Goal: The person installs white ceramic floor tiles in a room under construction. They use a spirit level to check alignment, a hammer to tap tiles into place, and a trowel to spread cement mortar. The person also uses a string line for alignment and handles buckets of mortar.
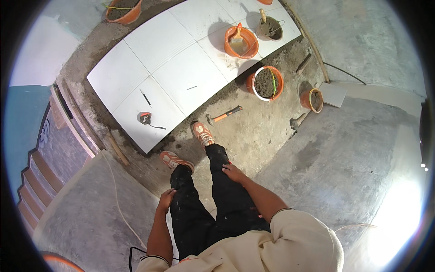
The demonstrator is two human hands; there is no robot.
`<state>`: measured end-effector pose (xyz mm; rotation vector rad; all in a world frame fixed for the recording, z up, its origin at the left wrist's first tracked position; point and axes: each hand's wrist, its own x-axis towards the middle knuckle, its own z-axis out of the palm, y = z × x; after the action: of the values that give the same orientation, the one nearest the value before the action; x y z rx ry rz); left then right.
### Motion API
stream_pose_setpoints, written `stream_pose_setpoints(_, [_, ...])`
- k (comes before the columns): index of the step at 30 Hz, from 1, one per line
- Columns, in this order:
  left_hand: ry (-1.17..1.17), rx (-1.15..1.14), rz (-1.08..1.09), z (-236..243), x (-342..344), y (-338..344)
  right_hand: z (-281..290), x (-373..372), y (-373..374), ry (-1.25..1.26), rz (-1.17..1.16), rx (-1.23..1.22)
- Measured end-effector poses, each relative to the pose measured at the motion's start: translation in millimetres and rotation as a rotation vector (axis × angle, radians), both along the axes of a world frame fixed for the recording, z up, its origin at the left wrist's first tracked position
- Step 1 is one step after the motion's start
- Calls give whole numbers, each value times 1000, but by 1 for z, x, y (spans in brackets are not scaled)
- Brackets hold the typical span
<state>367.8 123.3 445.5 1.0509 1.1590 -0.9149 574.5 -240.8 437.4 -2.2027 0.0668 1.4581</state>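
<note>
Okay, worn concrete floor (244,140), white tiles (181,79) ahead of my right hand (233,173), stairs (37,190) off beyond my left hand (166,200). Black trousers (192,226), pale-flecked, touch both: right lies loosely spread at one knee, left curls beside the other, can't tell how tightly.

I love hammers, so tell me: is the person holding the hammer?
No, the hammer lies on the floor, while the left hand and right hand rest against the trousers.

Smooth tiles (176,84); rough concrete floor (242,143); plastic bucket (247,55); matt cloth trousers (228,196).
</note>
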Motion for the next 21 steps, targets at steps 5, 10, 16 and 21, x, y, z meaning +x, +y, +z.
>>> stream_pose_setpoints(5, [-28, -108, 145, 9, -18, 14, 25, -2, 21, -27, 0, -10])
stream_pose_setpoints(10, [-43, -61, -78, 39, 13, 11, 63, 1, 26, 4, 25, 25])
stream_pose_setpoints(16, [-111, 17, -239, 64, 21, 10, 84, -15, 28, -26, 43, 82])
stream_pose_setpoints(21, [-200, 48, -358, 48, 18, 6, 84, -17, 18, -57, 7, 130])
